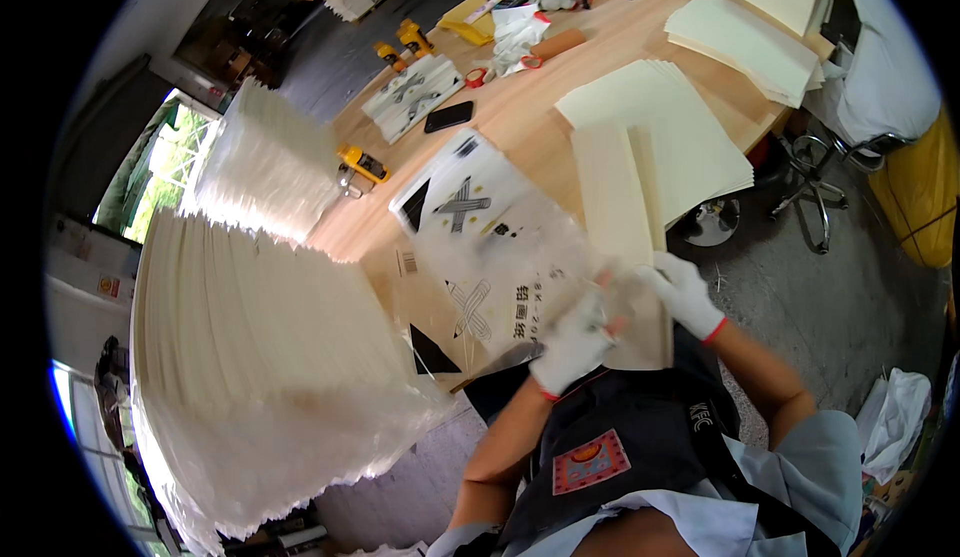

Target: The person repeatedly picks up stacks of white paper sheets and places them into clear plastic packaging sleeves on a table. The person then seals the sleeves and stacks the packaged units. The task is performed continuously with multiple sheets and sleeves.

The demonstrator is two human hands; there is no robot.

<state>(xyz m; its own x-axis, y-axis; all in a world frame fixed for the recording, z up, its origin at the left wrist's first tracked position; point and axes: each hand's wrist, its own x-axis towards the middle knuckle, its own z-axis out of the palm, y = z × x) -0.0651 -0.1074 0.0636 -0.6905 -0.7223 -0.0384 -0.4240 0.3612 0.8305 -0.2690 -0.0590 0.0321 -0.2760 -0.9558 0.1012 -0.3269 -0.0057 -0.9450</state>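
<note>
A narrow stack of cream paper sheets (612, 197) lies in front of me, running down over the table's near edge to my lap. My right hand (684, 295), in a white glove with a red cuff, is closed on its right edge. My left hand (572, 349), gloved alike, is at the stack's lower left, beside the near right end of a clear plastic bag (540, 227) printed with black crossed pencils. Its fingers are smeared by motion, so their grip cannot be made out. The bag lies flat on top of other printed bags.
Tall plastic-wrapped stacks of paper (260, 327) stand at the left. Fanned sheets (650, 127) lie right of centre. A black phone (449, 117), a yellow bottle (363, 163) and tape rolls (475, 78) are farther back. Another person (885, 57) sits at the far right.
</note>
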